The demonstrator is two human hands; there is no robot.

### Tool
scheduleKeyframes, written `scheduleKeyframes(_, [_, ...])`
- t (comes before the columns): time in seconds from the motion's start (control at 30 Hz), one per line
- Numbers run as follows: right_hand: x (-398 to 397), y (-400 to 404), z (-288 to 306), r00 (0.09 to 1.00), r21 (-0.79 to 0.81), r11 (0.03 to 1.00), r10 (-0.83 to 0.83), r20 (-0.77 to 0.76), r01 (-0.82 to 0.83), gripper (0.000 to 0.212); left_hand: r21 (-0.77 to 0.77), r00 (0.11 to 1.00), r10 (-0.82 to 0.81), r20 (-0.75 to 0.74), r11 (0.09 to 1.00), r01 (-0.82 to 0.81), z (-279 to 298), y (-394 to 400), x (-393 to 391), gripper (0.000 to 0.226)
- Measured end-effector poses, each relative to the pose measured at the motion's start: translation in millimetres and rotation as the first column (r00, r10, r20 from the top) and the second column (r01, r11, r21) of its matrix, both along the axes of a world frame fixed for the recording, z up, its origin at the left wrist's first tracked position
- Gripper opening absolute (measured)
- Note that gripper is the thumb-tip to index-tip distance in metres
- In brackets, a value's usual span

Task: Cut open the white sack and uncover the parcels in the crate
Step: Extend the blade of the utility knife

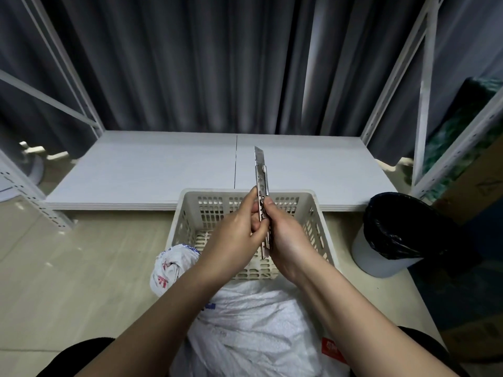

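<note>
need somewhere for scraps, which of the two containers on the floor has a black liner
The round bin right of the crate; the crate is bare slotted plastic.

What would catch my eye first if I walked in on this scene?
Probably the utility knife, held upright in the middle by the left hand and right hand, blade extended. Below them a pale slotted crate stands on the floor, with a bulging white sack nearest the camera.

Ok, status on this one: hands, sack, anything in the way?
Both hands, left and right, grip the knife, blade out. Sack uncut, leaning against the crate. Nothing blocking.
</note>
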State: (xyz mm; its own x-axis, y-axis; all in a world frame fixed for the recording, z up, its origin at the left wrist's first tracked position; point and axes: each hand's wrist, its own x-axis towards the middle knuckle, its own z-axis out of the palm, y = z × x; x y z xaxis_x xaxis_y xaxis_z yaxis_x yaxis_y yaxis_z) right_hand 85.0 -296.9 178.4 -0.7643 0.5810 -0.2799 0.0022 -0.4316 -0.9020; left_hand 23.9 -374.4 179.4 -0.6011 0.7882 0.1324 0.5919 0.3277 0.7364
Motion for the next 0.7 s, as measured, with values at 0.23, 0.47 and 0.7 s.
scheduleKeyframes(0.23, [-1.4,-6.4,0.8,0.998,-0.015,0.998,-0.067,-0.003,0.066,0.035,0.051,0.990,0.070,-0.122,0.997,-0.064,-6.9,3.9,9.6,0.044])
scheduleKeyframes(0.47, [0.2,-8.3,-2.6,0.995,0.000,0.995,-0.096,0.008,0.096,0.041,0.064,0.976,0.166,-0.138,0.985,-0.158,-10.3,6.5,16.8,0.021])
scheduleKeyframes(0.7, [-3.3,-6.7,-5.3,0.998,-0.169,0.984,-0.065,-0.018,0.061,0.041,0.147,0.950,0.131,0.282,0.973,-0.178,-13.4,13.6,9.5,0.009])
